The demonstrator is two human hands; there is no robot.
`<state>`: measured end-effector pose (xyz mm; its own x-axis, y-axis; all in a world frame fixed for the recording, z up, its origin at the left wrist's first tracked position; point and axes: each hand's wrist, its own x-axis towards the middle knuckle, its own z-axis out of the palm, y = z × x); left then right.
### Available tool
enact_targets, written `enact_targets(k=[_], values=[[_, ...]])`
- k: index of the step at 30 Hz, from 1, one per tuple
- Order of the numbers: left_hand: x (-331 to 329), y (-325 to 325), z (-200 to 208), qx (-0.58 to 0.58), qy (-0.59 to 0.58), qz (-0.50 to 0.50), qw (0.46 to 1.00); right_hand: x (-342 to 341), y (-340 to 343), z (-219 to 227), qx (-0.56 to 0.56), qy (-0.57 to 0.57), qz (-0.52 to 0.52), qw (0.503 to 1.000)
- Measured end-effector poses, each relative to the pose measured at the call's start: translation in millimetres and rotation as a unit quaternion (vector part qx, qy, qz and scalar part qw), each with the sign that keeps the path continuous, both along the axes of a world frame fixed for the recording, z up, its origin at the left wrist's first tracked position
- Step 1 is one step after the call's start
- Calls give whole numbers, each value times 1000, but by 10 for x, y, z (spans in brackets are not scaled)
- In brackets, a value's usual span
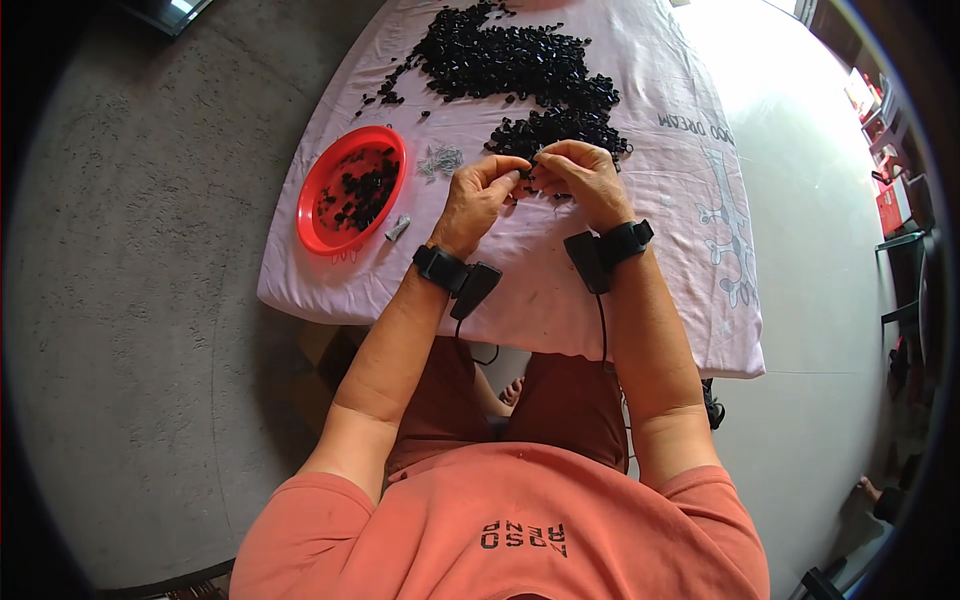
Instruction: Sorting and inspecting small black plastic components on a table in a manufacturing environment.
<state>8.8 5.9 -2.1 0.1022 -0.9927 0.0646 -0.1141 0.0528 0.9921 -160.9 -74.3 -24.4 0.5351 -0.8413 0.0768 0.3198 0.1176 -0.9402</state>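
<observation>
My left hand [472,204] is closed in a pinch at the near edge of a heap of small black pieces [555,132]. A tiny dark piece [526,172] shows at its thumb and fingertips; its exact kind is too small to make out. Close beside it, my right hand [588,180] is also pinched, its fingertips almost meeting the left ones. What the right fingers grip is hidden. A few loose black pieces lie under the hands. Left of my left hand sits a small pile of thin, clear or silvery bits [440,161].
A red round basin [310,240] with black pieces inside stands at the table's left. Near it lies a small grey object [398,228]. A larger black heap [500,62] spreads across the far part of the pink cloth-covered table [660,290]. Both wrists wear black straps with cabled devices.
</observation>
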Motion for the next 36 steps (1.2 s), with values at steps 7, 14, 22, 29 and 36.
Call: enact_targets(k=[7, 14, 22, 29, 36], values=[[27, 49, 51, 5, 105, 13, 994, -2, 43, 17, -22, 12, 42, 999], [75, 44, 4, -17, 38, 16, 999, 13, 51, 32, -37, 16, 100, 994], [18, 80, 52, -28, 2, 53, 998, 14, 47, 15, -35, 15, 95, 995], [29, 106, -59, -56, -17, 53, 997, 18, 60, 17, -47, 28, 111, 992], [22, 148, 124, 22, -43, 46, 998, 21, 49, -7, -40, 49, 118, 991]])
